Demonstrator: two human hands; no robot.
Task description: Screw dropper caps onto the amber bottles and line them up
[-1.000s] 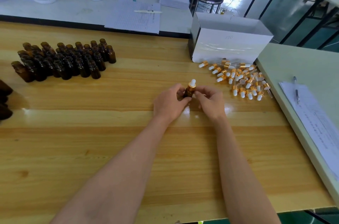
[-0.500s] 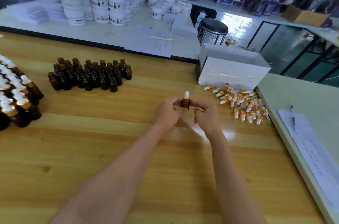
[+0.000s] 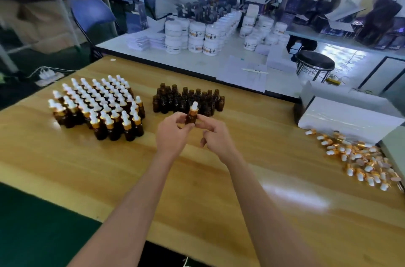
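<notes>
The wooden table [image 3: 92, 170] carries all stock. Far left stands the block of capped amber bottles [image 3: 98, 109], in rows. Right of it, well apart, is the cluster of uncapped amber bottles [image 3: 186, 99]. At the right edge, near a white box [image 3: 346, 117], lies a loose heap of dropper caps [image 3: 361, 157].

The left hand [image 3: 173, 135] is held above the table centre, fingers curled round the amber bottle [image 3: 190, 118]. The right hand [image 3: 217, 137] is just beside it, fingers loosely curled. Whether they touch the glass cannot be told.

Risk: the dropper cap [image 3: 194, 109] may be cross-threaded or only part tightened, and could loosen when set down. Setting this bottle carelessly against the capped block could topple its neighbours.

The bottle stands upright, long axis vertical, cap uppermost, bulb pointing up.
</notes>
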